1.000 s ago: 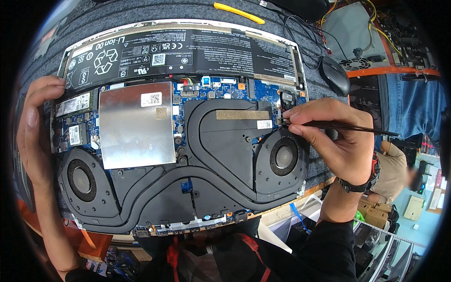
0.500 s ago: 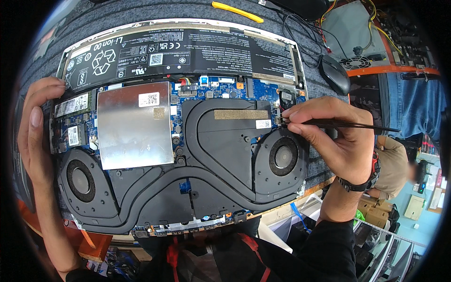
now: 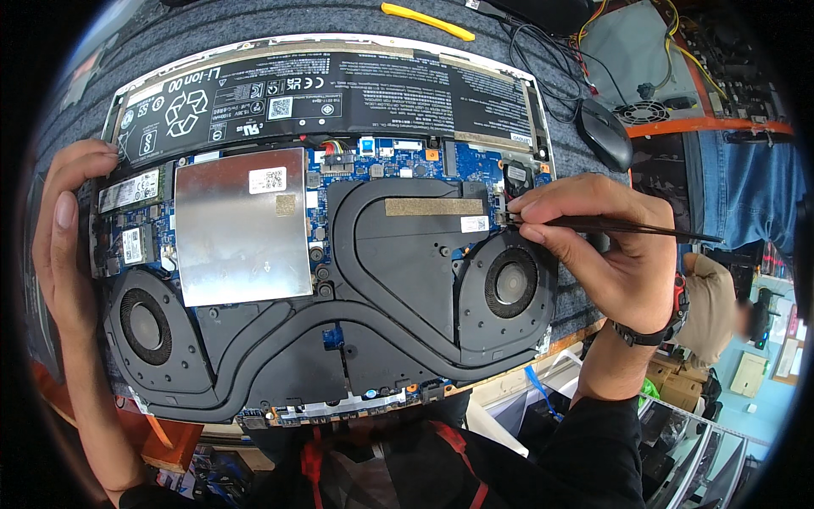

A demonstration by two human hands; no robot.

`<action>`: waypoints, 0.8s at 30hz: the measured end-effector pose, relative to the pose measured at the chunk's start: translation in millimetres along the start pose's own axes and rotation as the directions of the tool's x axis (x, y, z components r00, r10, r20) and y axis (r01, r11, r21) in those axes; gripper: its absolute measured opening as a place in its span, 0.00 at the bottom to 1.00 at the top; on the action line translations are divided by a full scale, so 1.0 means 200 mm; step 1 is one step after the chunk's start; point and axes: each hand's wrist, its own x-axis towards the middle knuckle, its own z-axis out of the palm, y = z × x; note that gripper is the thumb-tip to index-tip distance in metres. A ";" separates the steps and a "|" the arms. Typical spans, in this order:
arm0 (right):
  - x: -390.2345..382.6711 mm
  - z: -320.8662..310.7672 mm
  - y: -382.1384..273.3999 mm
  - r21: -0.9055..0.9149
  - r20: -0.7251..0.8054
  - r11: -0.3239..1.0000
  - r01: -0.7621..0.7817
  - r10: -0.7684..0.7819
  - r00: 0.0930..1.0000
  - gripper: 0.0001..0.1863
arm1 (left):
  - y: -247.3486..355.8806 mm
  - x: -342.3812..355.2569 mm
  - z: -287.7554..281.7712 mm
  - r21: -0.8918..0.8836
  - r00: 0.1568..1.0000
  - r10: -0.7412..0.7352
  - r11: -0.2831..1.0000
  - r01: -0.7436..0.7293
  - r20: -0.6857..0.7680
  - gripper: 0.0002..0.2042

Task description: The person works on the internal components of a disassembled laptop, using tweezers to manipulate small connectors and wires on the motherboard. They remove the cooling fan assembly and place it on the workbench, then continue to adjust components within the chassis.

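An opened laptop (image 3: pixel 398 331) lies before me, showing its long black battery (image 3: pixel 390 93), a silver metal plate (image 3: pixel 229 237), blue circuit board and two fans (image 3: pixel 509 280). My left hand (image 3: pixel 72 229) holds the laptop's left edge with curled fingers, one fingertip at the battery's corner. In my right hand (image 3: pixel 610 254), dark tweezers (image 3: pixel 661 232) are pinched between thumb and forefinger, their long end sticking out rightward. The other end is at a small connector near the board's right edge, just above the right fan; my fingertips partly hide that spot.
A yellow pry tool (image 3: pixel 428 21), cables (image 3: pixel 543 68) and a black mouse (image 3: pixel 604 136) lie on the grey ribbed mat (image 3: pixel 322 19). Computer parts (image 3: pixel 627 51) sit top right. Another person (image 3: pixel 712 305) is at the right, with cardboard boxes (image 3: pixel 678 390) and shelving below.
Both my hands keep nearly the same places; the laptop has shifted very slightly left in the view. The other person at the right has moved a little.
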 end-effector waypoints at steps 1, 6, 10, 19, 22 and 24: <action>0.00 0.00 0.00 -0.006 0.006 1.000 0.012 -0.012 1.000 0.09 | 0.00 0.00 0.00 0.010 1.000 -0.006 1.000 0.007 -0.006 0.23; 0.00 -0.01 0.01 -0.034 0.031 0.999 0.038 -0.037 0.999 0.10 | 0.00 0.00 0.01 0.009 1.000 -0.003 1.000 0.003 -0.011 0.23; 0.00 -0.01 0.01 -0.026 0.025 0.999 0.035 -0.034 0.999 0.10 | 0.00 0.00 0.01 0.012 1.000 -0.001 1.000 0.001 -0.016 0.23; 0.00 0.01 0.00 -0.007 -0.011 1.000 -0.003 0.003 1.000 0.08 | 0.00 0.00 0.01 0.008 1.000 -0.005 1.000 0.005 -0.020 0.23; 0.00 0.01 0.00 -0.014 -0.019 1.000 -0.003 0.002 1.000 0.08 | 0.00 0.00 0.00 0.004 1.000 -0.002 1.000 0.002 -0.020 0.23; 0.00 0.02 0.00 -0.013 -0.026 1.000 -0.002 0.002 1.000 0.08 | 0.00 0.00 0.01 -0.002 1.000 -0.005 1.000 0.005 -0.021 0.24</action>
